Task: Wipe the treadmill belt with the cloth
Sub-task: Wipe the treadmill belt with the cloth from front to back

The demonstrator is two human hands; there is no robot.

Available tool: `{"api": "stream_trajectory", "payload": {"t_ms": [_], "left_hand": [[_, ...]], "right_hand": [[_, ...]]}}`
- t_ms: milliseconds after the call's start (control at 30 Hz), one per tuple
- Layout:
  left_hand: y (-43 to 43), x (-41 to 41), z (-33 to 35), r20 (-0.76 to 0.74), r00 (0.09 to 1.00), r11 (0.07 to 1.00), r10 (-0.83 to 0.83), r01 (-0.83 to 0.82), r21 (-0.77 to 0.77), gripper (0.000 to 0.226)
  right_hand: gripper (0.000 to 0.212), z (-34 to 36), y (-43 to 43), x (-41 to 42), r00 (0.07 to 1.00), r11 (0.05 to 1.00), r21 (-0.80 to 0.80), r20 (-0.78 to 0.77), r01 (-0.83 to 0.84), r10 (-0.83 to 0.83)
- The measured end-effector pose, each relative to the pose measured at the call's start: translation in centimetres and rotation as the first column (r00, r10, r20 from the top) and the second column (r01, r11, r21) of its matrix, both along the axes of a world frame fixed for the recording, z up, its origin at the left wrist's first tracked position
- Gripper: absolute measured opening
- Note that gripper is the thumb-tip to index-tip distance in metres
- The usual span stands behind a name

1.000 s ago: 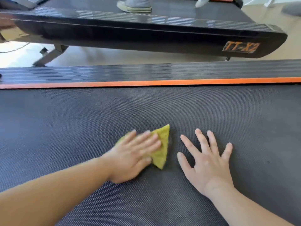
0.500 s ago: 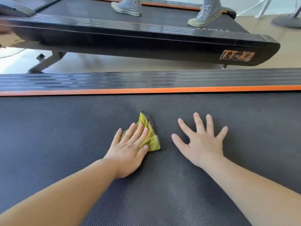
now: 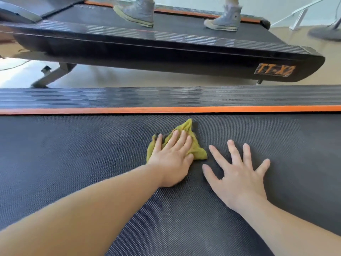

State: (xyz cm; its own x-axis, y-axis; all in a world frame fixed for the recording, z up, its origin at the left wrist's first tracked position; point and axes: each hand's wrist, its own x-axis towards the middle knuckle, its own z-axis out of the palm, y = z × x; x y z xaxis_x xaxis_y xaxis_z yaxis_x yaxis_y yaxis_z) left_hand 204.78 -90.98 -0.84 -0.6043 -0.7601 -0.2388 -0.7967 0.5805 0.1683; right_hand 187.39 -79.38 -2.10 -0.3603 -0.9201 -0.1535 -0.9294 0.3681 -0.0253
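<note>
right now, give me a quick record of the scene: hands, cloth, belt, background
left hand: flat on the cloth, fingers straight, pressing it down
right hand: spread flat on the bare belt, beside the cloth
cloth: yellow-green, crumpled, near the orange stripe
belt: dark, textured
background: second treadmill with grey shoes on it

Two hands: left hand (image 3: 171, 161), right hand (image 3: 238, 174). One cloth (image 3: 187, 127). Two treadmills (image 3: 64, 163) (image 3: 166, 54). Two sneakers (image 3: 137, 13) (image 3: 226, 20).

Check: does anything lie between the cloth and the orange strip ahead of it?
Nothing visible does. The left hand presses flat on the cloth, and only bare belt lies before the orange strip. The right hand rests alongside.
</note>
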Motion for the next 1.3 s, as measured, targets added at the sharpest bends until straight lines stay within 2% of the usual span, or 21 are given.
{"api": "stream_trajectory", "payload": {"t_ms": [33, 67, 100, 167, 233, 267, 333, 367, 433, 500, 600, 667, 767, 800, 833, 900, 1000, 1067, 1133, 1200, 1300], "left_hand": [[-0.9, 1.0, 0.2, 0.027, 0.996, 0.996, -0.089, 0.09, -0.014, 0.062], [-2.2, 2.2, 0.2, 0.062, 0.992, 0.993, -0.106, 0.109, -0.046, 0.061], [-3.4, 3.3, 0.2, 0.095, 0.994, 0.995, -0.045, 0.053, -0.086, 0.061], [-4.7, 3.9, 0.1, 0.126, 0.975, 0.975, 0.183, -0.164, -0.15, 0.062], [-3.3, 0.9, -0.2, 0.054, 0.943, 0.941, 0.327, -0.32, -0.114, 0.065], [-1.8, -1.2, -0.3, -0.009, 0.946, 0.943, 0.325, -0.325, -0.066, 0.065], [0.9, -3.9, -0.5, -0.075, 0.984, 0.986, 0.162, -0.164, -0.025, 0.064], [1.5, -4.0, -0.5, -0.062, 0.997, 0.998, 0.048, -0.051, -0.033, 0.063], [0.2, -2.2, 0.0, -0.006, 0.992, 0.989, -0.127, 0.126, -0.072, 0.062], [-2.7, 1.0, 0.3, 0.096, 0.98, 0.969, -0.177, 0.19, -0.16, 0.062], [-6.7, 6.1, 1.1, 0.266, 0.963, 0.966, -0.04, 0.105, -0.236, 0.062], [-7.2, 7.7, 1.4, 0.303, 0.949, 0.967, 0.09, -0.011, -0.253, 0.062], [-5.2, 4.0, 0.9, 0.121, 0.938, 0.94, 0.325, -0.306, -0.152, 0.065], [-3.9, 1.6, 0.9, 0.06, 0.935, 0.934, 0.349, -0.341, -0.109, 0.065], [-2.4, -0.7, 0.7, 0.011, 0.948, 0.945, 0.319, -0.317, -0.077, 0.064], [0.5, -3.9, 0.4, -0.037, 0.991, 0.99, 0.127, -0.129, -0.053, 0.063], [0.9, -2.7, 0.3, 0.022, 0.981, 0.977, -0.193, 0.194, -0.087, 0.062], [-1.7, -0.2, 0.3, 0.113, 0.96, 0.945, -0.256, 0.273, -0.181, 0.062], [-4.5, 2.3, 0.6, 0.209, 0.97, 0.947, -0.125, 0.179, -0.266, 0.062], [-6.3, 3.7, 1.0, 0.253, 0.963, 0.96, 0.094, -0.021, -0.278, 0.063], [-5.7, 0.7, 1.1, 0.129, 0.939, 0.939, 0.319, -0.295, -0.174, 0.064]], "right_hand": [[0.071, 0.0, 0.0, 0.0, 1.0, 1.0, 0.0, 0.001, 0.0, 0.0], [0.071, 0.1, 0.0, -0.1, 1.0, 1.0, 0.0, 0.006, 0.0, 0.0], [0.072, 0.1, 0.1, -0.1, 1.0, 1.0, 0.001, 0.013, 0.0, 0.0], [0.072, 0.0, 0.0, 0.0, 1.0, 1.0, -0.002, 0.025, 0.002, -0.002], [0.072, 0.0, -0.1, 0.1, 1.0, 1.0, 0.005, 0.017, 0.002, -0.003], [0.073, 0.1, -0.1, 0.1, 1.0, 1.0, 0.016, 0.007, 0.0, 0.0], [0.075, 0.2, 0.0, 0.1, 1.0, 0.999, 0.031, -0.012, 0.012, -0.012], [0.076, 0.2, 0.0, 0.2, 1.0, 0.999, 0.026, -0.018, 0.018, -0.018], [0.077, 0.2, -0.1, 0.2, 1.0, 1.0, 0.022, -0.018, 0.021, -0.021], [0.075, 0.3, 0.0, 0.1, 1.0, 1.0, 0.012, 0.016, 0.015, -0.016], [0.074, 0.1, 0.0, 0.0, 0.999, 1.0, -0.009, 0.031, 0.009, -0.008], [0.074, 0.1, -0.1, -0.1, 1.0, 1.0, -0.008, 0.027, 0.003, -0.003], [0.075, 0.0, -0.1, 0.0, 1.0, 1.0, -0.008, 0.028, -0.007, 0.008], [0.075, 0.0, 0.0, 0.0, 1.0, 1.0, -0.012, 0.026, -0.008, 0.008], [0.075, 0.0, 0.0, 0.0, 1.0, 1.0, -0.014, 0.024, -0.007, 0.007], [0.076, 0.0, 0.0, 0.0, 1.0, 1.0, -0.006, 0.01, -0.009, 0.009], [0.078, 0.0, -0.1, 0.0, 1.0, 1.0, -0.008, 0.004, 0.004, -0.004], [0.076, -0.1, -0.1, 0.0, 1.0, 1.0, -0.015, 0.023, 0.005, -0.005], [0.075, -0.1, -0.1, 0.0, 0.999, 1.0, -0.025, 0.038, -0.004, 0.005], [0.075, -0.1, -0.1, -0.1, 0.999, 1.0, -0.028, 0.042, -0.011, 0.012], [0.074, -0.1, -0.1, -0.2, 0.999, 1.0, -0.026, 0.037, -0.01, 0.011]]}}
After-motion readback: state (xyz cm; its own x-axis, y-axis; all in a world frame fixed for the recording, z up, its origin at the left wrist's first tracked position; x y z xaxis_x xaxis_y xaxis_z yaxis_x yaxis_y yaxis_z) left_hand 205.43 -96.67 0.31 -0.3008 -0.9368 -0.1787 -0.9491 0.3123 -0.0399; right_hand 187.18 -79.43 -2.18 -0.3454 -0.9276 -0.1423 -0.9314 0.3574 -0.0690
